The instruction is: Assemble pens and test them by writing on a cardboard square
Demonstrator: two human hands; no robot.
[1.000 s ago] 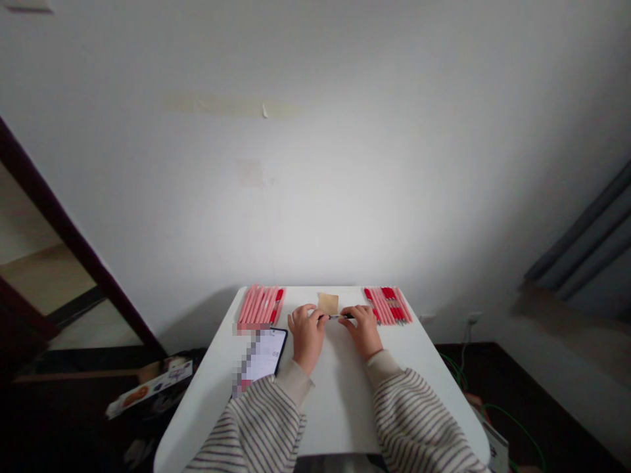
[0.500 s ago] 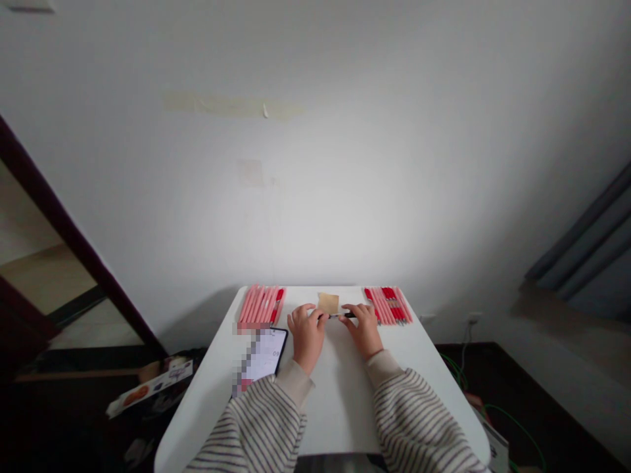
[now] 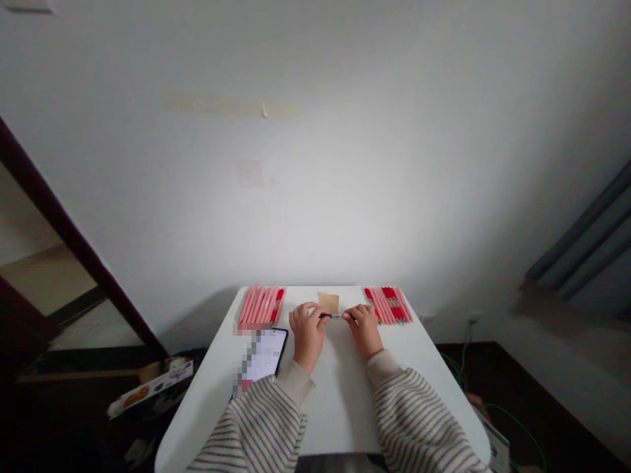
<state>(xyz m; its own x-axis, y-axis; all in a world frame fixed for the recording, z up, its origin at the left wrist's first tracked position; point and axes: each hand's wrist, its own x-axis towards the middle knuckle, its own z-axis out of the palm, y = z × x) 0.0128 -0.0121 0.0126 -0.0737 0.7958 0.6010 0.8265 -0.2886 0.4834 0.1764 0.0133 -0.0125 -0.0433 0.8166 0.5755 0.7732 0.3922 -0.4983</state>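
My left hand and my right hand rest on a white table, fingers curled, each pinching one end of a thin dark pen-like stick held level between them. Just behind it lies a small tan square of paper. A row of pink and red pens lies at the far left of the table. Another row of red and pink pens lies at the far right, close to my right hand.
A phone with a lit screen lies left of my left hand. A white wall stands right behind the table. A box and clutter sit on the dark floor to the left; green cable runs on the floor at right.
My right hand has slid a little left along the stick, so less of it shows between the hands. The left hand has barely moved.
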